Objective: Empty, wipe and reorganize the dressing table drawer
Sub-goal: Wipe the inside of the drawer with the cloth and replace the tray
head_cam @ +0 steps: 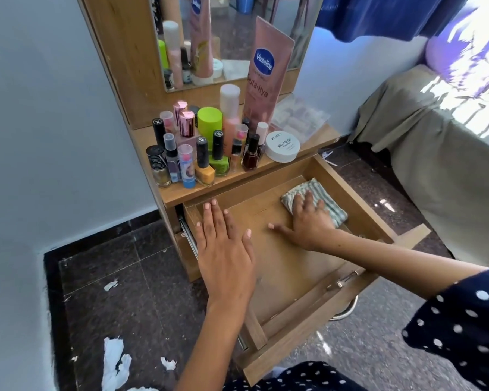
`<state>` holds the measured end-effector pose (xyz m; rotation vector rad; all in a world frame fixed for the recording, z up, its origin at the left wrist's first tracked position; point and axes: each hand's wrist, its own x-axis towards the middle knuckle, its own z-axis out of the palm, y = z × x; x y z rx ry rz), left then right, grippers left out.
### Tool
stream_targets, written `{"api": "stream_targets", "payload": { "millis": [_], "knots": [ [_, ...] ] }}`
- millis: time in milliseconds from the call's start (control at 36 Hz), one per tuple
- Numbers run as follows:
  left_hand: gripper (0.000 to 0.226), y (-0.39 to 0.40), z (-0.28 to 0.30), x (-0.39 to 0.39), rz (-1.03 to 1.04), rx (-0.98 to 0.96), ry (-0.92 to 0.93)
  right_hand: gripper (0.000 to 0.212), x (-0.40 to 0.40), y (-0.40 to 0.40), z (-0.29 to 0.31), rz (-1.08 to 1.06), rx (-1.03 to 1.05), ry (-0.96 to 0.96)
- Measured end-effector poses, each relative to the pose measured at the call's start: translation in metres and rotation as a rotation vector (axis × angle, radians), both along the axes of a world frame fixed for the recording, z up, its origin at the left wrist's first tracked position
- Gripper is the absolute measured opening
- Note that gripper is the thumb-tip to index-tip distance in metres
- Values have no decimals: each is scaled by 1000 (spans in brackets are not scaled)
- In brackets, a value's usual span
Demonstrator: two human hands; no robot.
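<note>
Right hand [308, 218] flat on striped cloth [325, 198], wooden drawer [288, 266].

Garment: a dark navy, nearly black fabric printed all over with round white polka dots.
Right sleeve [463, 328]: loose and wide, the same dotted cloth, ending short of the elbow with a slightly wavy hem; the forearm below it is bare.
Left arm: bare along its whole visible length, no sleeve edge in view.
Lower edge: more of the same dotted cloth [288, 376] shows along the bottom of the view.
Left hand [226, 249]: bare, no ring, bracelet or watch visible; fingernails short with a pale pinkish tone.
Right hand [308, 221]: bare, no ring or wrist jewellery visible; nails partly hidden, the thumbnail pale.
</note>
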<state>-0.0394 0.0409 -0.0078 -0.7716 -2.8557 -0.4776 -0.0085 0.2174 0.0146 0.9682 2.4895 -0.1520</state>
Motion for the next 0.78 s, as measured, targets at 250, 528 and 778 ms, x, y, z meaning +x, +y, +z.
{"api": "stream_targets", "payload": {
  "millis": [250,528,778],
  "knots": [
    [58,0,0,0,8,16,-6,135,24,-1,11,-22,38,-168],
    [61,-1,2,0,-2,-18,0,144,43,-2,18,-111,-39,-120],
    [62,-2,6,1,-13,-62,0,105,42,-73,19,-76,-163,-107]
  ]
}}
